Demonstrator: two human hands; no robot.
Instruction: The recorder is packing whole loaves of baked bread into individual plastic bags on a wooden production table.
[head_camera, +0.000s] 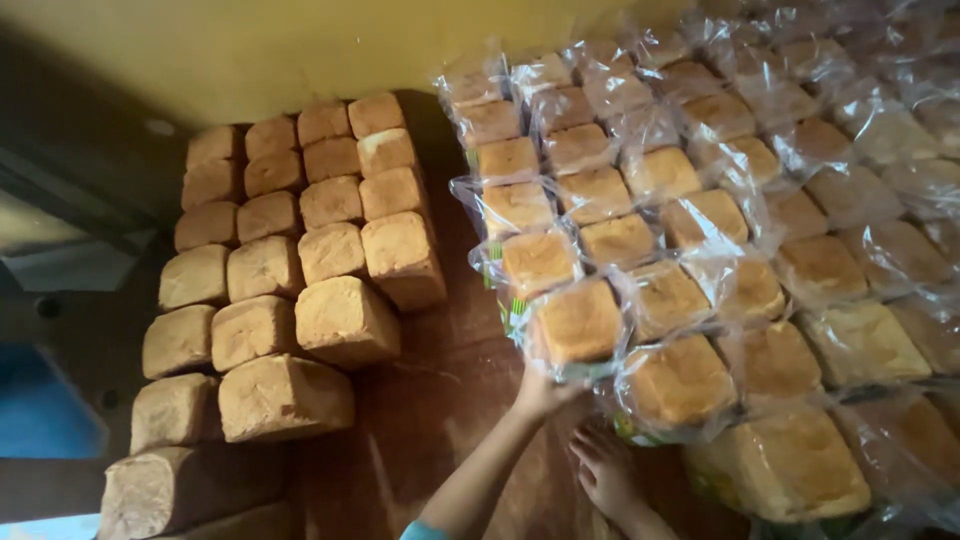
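Head view, looking down on a brown wooden desk (440, 400) against a yellow wall (300, 50). Left hand (540, 392) reaches up to the near-left corner of a bagged loaf (578, 322), fingers pressed against its clear plastic wrap; the grip is closing on the bag's lower edge, though whether it is fully clamped cannot be told. Right hand (603, 468) lies just right of the left one, fingers loosely apart, holding nothing, resting near the base of the next bagged loaf (680, 382). The touched loaf stands at the near-left edge of the block of wrapped loaves (760, 190) filling the right half of the desk. Well apart to the left, rows of unwrapped loaves (290, 260) stand upright, bare crust showing.
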